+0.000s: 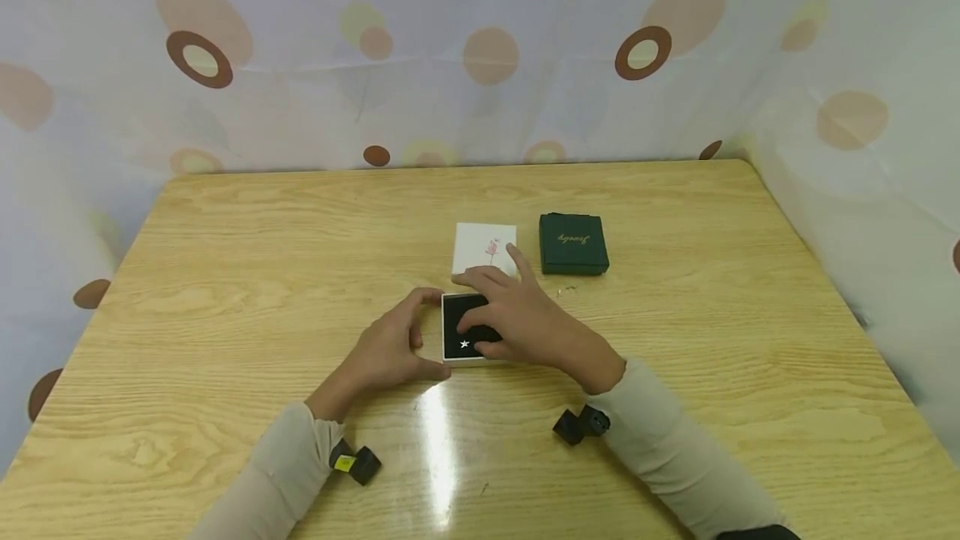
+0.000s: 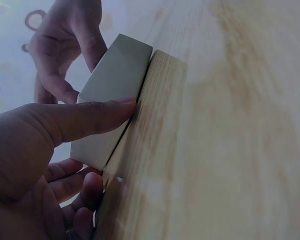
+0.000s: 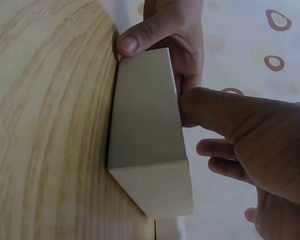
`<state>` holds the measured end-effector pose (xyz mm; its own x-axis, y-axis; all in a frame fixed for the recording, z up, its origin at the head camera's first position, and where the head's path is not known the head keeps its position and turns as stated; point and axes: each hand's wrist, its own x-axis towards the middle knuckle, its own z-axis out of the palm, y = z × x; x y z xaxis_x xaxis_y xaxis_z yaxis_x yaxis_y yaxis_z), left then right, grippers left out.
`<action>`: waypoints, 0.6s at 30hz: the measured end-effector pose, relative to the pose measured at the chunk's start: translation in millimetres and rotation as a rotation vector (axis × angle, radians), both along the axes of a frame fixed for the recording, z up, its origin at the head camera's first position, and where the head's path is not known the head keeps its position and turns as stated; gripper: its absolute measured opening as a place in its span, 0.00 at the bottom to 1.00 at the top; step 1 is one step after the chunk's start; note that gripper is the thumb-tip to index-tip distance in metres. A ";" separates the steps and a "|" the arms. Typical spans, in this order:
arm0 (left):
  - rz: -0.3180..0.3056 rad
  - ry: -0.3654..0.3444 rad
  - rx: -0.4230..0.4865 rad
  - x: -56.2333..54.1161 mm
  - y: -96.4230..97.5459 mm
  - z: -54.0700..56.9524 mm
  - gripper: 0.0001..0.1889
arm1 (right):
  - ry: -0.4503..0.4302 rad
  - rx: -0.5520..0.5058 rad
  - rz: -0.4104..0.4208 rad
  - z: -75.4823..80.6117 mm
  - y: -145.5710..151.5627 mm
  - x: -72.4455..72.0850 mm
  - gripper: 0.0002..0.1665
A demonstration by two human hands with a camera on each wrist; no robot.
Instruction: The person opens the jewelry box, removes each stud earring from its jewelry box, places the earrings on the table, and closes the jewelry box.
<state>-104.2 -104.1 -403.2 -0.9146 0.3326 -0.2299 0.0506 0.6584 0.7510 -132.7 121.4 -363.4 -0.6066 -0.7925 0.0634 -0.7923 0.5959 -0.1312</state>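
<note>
A small white jewelry box [image 3: 146, 107] stands on the table with a black insert [image 1: 459, 312] inside. On the insert lies a small silver star-shaped piece [image 1: 464, 344]. My left hand [image 1: 390, 344] grips the box at its left end, thumb along the near wall and fingers round the far side. Over the right part of the box is my right hand [image 1: 521, 319]. Its thumb and index finger reach down onto the insert with their tips apart, beside the star. The other fingers are spread toward the back. My right hand covers much of the insert.
Just behind the box lies a white lid [image 1: 472, 244] printed with a pink flower. A dark green jewelry box [image 1: 573, 244] with gold lettering sits to its right. Tiny shiny bits [image 1: 566, 290] lie in front of the green box. A patterned curtain [image 1: 480, 107] hangs behind the table.
</note>
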 end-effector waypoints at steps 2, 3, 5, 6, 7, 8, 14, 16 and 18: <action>0.002 -0.004 -0.001 1.1 -0.4 -0.7 0.50 | -0.014 0.001 0.000 -0.6 -0.9 1.1 0.12; 0.000 -0.004 0.001 1.4 -0.4 -0.9 0.50 | -0.021 0.003 -0.003 -1.0 -1.1 1.5 0.12; -0.002 0.002 0.001 0.7 -0.1 -0.7 0.50 | -0.013 0.010 -0.005 -0.6 -1.4 1.3 0.11; -0.004 0.004 0.002 0.4 -0.1 -0.6 0.50 | -0.008 0.013 -0.005 -0.3 -1.8 1.1 0.11; -0.005 0.004 0.001 0.4 -0.3 -0.5 0.50 | -0.008 0.013 -0.005 -0.4 -2.2 1.1 0.11; -0.005 0.004 0.001 0.5 -0.7 -0.3 0.50 | -0.006 0.014 -0.002 -0.6 -2.6 1.0 0.12; -0.009 0.011 0.000 1.0 -1.2 -0.5 0.50 | -0.003 0.011 0.000 -2.8 -3.6 1.4 0.12; -0.011 0.013 0.001 1.0 -1.1 -0.5 0.50 | 0.002 0.012 -0.001 -3.3 -3.8 1.5 0.12; -0.011 0.015 0.000 1.0 -1.1 -0.6 0.50 | 0.010 0.013 0.001 -4.1 -4.2 1.5 0.12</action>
<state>-103.2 -105.3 -403.9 -0.9143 0.3424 -0.2164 0.0690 0.6580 0.7498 -131.2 117.3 -367.5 -0.6049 -0.7942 0.0587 -0.7943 0.5964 -0.1155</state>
